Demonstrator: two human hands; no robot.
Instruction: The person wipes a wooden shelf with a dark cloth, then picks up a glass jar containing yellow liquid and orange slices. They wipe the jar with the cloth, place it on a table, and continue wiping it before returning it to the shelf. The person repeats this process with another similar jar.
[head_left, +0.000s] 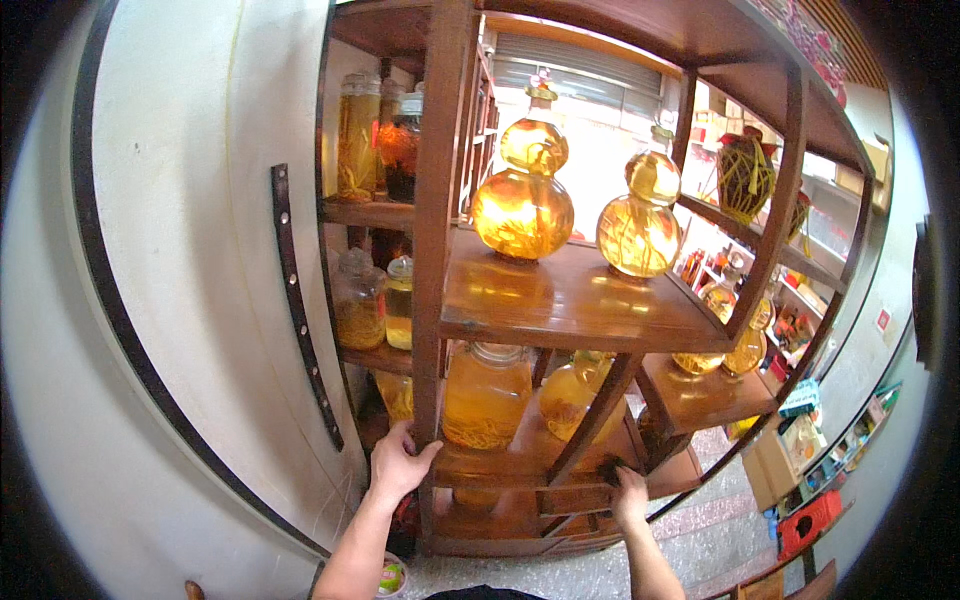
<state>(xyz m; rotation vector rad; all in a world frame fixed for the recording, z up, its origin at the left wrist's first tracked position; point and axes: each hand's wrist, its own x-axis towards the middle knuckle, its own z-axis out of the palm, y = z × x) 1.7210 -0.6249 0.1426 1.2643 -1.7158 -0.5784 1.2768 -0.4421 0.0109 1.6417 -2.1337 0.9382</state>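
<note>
My left hand rests at the left upright of a dark wooden display shelf, thumb and fingers apart around its edge. To the right, my right hand reaches to a lower board, its fingertips on or beside a small dark object, perhaps a brush or cloth; the grip is unclear. Between the hands stand a large glass jar of amber liquid and a rounded glass vessel. Above them, two gourd-shaped glass bottles of golden liquid stand upright on the middle shelf.
More filled jars occupy the left compartments. A netted dark jar and smaller gourd bottles are at right. A white wall borders the left side. Cardboard and a red container lie at lower right; a tub is on the floor.
</note>
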